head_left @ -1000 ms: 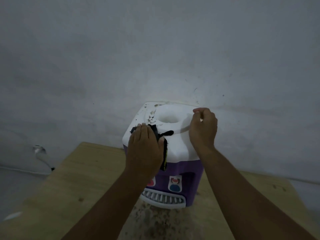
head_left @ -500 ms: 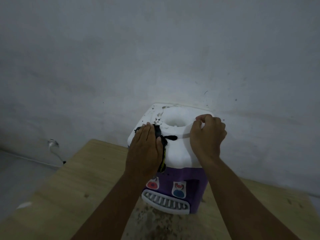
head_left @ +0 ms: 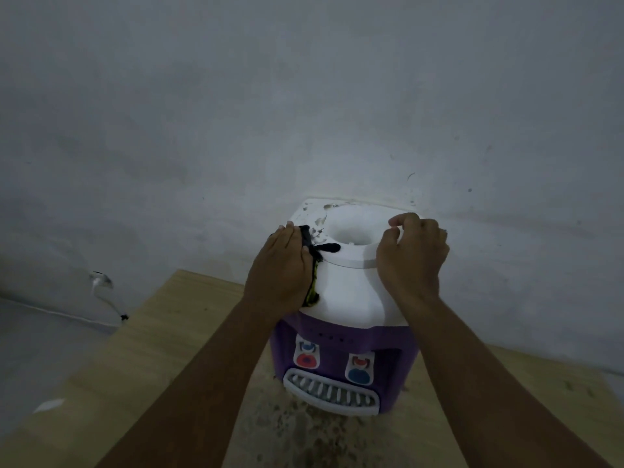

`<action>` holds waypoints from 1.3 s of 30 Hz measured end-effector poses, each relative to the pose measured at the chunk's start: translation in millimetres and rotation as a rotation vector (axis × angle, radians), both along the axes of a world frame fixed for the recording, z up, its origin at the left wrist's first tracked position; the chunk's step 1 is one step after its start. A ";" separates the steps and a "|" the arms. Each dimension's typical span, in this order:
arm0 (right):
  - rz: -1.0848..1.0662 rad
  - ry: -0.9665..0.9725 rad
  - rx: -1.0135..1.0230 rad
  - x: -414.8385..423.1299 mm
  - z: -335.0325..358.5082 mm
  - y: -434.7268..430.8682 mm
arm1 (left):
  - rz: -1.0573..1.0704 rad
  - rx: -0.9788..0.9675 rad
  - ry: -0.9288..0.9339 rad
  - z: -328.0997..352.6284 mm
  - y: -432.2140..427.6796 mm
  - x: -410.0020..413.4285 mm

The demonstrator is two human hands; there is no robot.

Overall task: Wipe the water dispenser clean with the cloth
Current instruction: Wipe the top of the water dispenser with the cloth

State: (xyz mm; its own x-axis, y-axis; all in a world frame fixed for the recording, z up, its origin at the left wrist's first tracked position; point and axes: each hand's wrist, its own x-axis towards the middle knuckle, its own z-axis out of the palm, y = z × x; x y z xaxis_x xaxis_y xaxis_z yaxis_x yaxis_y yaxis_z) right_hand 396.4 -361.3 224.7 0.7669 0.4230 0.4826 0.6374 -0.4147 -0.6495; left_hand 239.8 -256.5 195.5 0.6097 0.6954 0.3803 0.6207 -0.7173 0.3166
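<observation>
A small water dispenser (head_left: pixel 344 298) with a white top and purple body stands on a wooden table against the wall. Its top has a round bottle well with dark dirt specks on the left part. My left hand (head_left: pixel 280 271) lies flat on the top's left side and presses a dark cloth (head_left: pixel 314 261) with a yellow-green edge against it; most of the cloth is hidden under the palm. My right hand (head_left: pixel 410 255) grips the right rim of the well with curled fingers.
The wooden table (head_left: pixel 128 376) has a dirty, speckled patch in front of the dispenser. A grey wall (head_left: pixel 304 96) rises directly behind. A cable with a plug (head_left: pixel 101 282) hangs at the left, beyond the table's edge. A white drip tray (head_left: pixel 332 395) juts out at the dispenser's base.
My left hand with the cloth has slid farther back along the left side of the top. My right hand keeps its hold on the rim. The view has moved closer.
</observation>
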 end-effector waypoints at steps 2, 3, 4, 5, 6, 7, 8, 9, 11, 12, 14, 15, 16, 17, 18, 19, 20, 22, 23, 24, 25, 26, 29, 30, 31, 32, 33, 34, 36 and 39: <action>-0.025 0.021 0.011 0.4 0.3 1.3 | -0.033 0.017 0.003 -1.5 8.4 0.1; -0.039 0.031 0.016 0.4 1.2 2.1 | -0.040 0.006 0.002 -0.7 11.1 0.2; -0.055 0.046 0.018 0.2 2.0 3.3 | -0.047 -0.009 0.003 0.8 12.9 0.4; -0.073 0.062 0.021 -0.2 3.1 4.6 | -0.055 -0.030 0.009 2.0 15.8 0.4; -0.088 0.077 0.026 -0.9 3.8 6.5 | -0.068 -0.047 0.013 3.8 19.9 0.5; -0.098 0.089 0.031 -1.3 4.2 7.4 | -0.083 -0.062 0.016 4.5 22.7 0.3; -0.108 0.095 0.035 -2.1 4.0 8.4 | -0.106 -0.066 0.010 5.5 26.4 0.3; -0.117 0.095 0.039 -3.3 3.2 10.3 | -0.129 -0.060 0.012 5.9 30.2 -0.7; -0.133 0.084 0.050 -4.6 1.5 12.3 | -0.166 -0.049 0.033 9.9 33.8 -0.9; -0.141 0.078 0.052 -5.3 0.7 12.9 | -0.179 -0.056 0.044 12.1 35.1 -0.2; -0.151 0.058 0.051 -6.7 -0.6 13.0 | -0.182 -0.088 0.053 14.3 40.0 3.0; -0.150 0.040 0.053 -7.6 -1.0 12.7 | -0.178 -0.113 0.048 14.7 43.8 4.8; -0.148 0.020 0.055 -8.8 -1.6 12.1 | -0.176 -0.144 0.038 15.4 47.6 6.9; -0.148 0.004 0.058 -10.3 -1.8 11.4 | -0.179 -0.177 0.029 14.8 52.2 9.2; -0.151 -0.006 0.060 -11.8 -2.2 10.4 | -0.187 -0.203 0.022 14.9 56.0 11.7; -0.157 -0.012 0.064 -13.0 -2.8 9.7 | -0.191 -0.224 0.024 14.9 60.3 13.4; -0.166 -0.015 0.071 -14.3 -3.1 9.1 | -0.193 -0.240 0.029 15.1 64.5 15.7; -0.173 -0.020 0.077 -15.6 -2.4 8.5 | -0.192 -0.282 0.035 17.1 70.9 19.8; -0.170 -0.025 0.075 -16.2 -2.3 8.9 | -0.190 -0.301 0.033 18.3 72.9 21.1; -0.169 -0.032 0.071 -16.9 -2.6 9.2 | -0.190 -0.314 0.027 18.8 74.7 22.1; -0.173 -0.037 0.069 -16.8 -3.1 10.0 | -0.193 -0.322 0.018 20.0 76.3 23.2; -0.176 -0.040 0.069 -16.5 -3.8 10.4 | -0.195 -0.334 0.005 21.0 77.7 24.4; -0.183 -0.038 0.079 -13.8 -5.4 11.6 | -0.194 -0.366 -0.042 23.5 83.1 28.3; -0.181 -0.038 0.077 -13.1 -5.5 12.0 | -0.185 -0.371 -0.063 23.2 85.1 30.2; -0.174 -0.036 0.074 -12.2 -5.6 12.7 | -0.155 -0.361 -0.085 22.1 87.4 32.9; -0.167 -0.029 0.074 -11.4 -5.9 12.9 | -0.106 -0.323 -0.101 20.7 89.3 36.3; -0.162 -0.015 0.081 -10.7 -6.1 12.5 | -0.056 -0.264 -0.110 19.6 90.6 39.8; -0.159 -0.002 0.094 -10.0 -6.3 11.9 | -0.026 -0.205 -0.113 19.3 91.9 43.3; -0.149 0.010 0.119 -9.3 -6.3 11.0 | -0.028 -0.152 -0.106 19.5 95.5 48.3; -0.130 0.029 0.140 -10.2 -4.8 9.9 | -0.056 -0.188 -0.205 18.5 100.6 51.0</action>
